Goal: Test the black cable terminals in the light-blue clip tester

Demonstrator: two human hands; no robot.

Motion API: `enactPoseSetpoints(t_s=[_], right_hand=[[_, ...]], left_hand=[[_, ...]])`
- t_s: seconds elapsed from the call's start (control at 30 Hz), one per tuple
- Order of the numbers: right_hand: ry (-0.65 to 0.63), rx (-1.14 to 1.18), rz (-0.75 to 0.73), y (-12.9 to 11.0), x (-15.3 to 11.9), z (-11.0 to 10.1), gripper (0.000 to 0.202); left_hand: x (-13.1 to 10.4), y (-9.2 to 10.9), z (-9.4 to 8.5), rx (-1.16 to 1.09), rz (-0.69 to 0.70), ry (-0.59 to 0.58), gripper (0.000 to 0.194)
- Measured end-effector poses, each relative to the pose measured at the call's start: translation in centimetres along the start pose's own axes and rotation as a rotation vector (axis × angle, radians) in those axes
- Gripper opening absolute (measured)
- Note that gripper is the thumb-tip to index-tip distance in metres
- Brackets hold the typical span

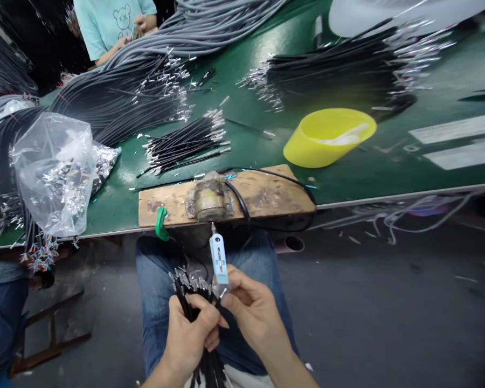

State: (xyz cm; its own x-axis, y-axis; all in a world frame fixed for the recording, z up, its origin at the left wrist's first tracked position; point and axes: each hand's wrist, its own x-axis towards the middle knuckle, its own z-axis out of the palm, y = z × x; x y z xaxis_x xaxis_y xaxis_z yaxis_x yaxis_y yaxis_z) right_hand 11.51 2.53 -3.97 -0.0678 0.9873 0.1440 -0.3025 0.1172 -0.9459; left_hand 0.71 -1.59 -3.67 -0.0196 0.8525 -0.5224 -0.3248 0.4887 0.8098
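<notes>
My left hand is closed around a bundle of short black cables, whose silvery tips fan out at the top over my lap. Close beside it, my right hand pinches a small silvery cable end, partly covered by the fingers. Just above those fingers hangs a light blue clip, fixed to the shaft of a small motor. The motor is mounted on a wooden board at the table edge, with a black power cord looping to its right.
A green table carries a pile of short black cables, a yellow container, more cable bundles and a clear plastic bag. A green hook-shaped piece sits at the board's left. Another person works across the table.
</notes>
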Motion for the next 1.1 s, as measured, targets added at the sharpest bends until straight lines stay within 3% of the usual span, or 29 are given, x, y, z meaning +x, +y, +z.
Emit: enactPoseSetpoints(t_s=[0.07, 0.17, 0.23, 0.3, 0.37, 0.5, 0.6, 0.83, 0.97, 1.1], right_hand=[[0.103, -0.105, -0.094, 0.1, -0.3, 0.5, 0.023], [0.268, -0.442, -0.429, 0.1, -0.7, 0.8, 0.012], [0.255, -0.591, -0.577, 0.0, -0.7, 0.6, 0.019], [0.144, -0.578, -0.526, -0.1, -0.4, 0.2, 0.019], [0.062, -0.456, -0.381, -0.2, -0.1, -0.3, 0.015], [0.106, -0.269, -0.227, -0.3, 0.7, -1.1, 0.01], [0.084, -0.263, -0.206, -0.6, 1.0, -1.0, 0.009], [0.063, -0.337, -0.31, -0.9, 0.8, -0.9, 0.014], [0.053, -0.315, -0.181, -0.8, 0.8, -1.3, 0.014], [-0.1, -0.28, -0.096, -1.0, 0.7, -0.9, 0.027]], left_hand=[[-0.1, 0.0, 0.2, 0.025, 0.035, 0.017, 0.04], [-0.1, 0.1, 0.3, 0.058, 0.076, 0.073, 0.037], [-0.2, 0.3, 0.2, 0.078, 0.084, 0.1, 0.035], [-0.1, 0.5, 0.0, 0.087, 0.085, 0.111, 0.035], [-0.1, 0.7, -0.2, 0.091, 0.083, 0.103, 0.038], [-0.1, 1.2, -0.3, 0.104, 0.076, 0.075, 0.042], [-0.1, 1.4, -0.1, 0.104, 0.076, 0.075, 0.043], [0.1, 1.5, 0.3, 0.054, 0.022, 0.064, 0.048], [0.2, 1.4, 0.3, 0.031, 0.018, 0.05, 0.049], [0.1, 1.1, 0.3, 0.079, 0.046, 0.078, 0.047]])
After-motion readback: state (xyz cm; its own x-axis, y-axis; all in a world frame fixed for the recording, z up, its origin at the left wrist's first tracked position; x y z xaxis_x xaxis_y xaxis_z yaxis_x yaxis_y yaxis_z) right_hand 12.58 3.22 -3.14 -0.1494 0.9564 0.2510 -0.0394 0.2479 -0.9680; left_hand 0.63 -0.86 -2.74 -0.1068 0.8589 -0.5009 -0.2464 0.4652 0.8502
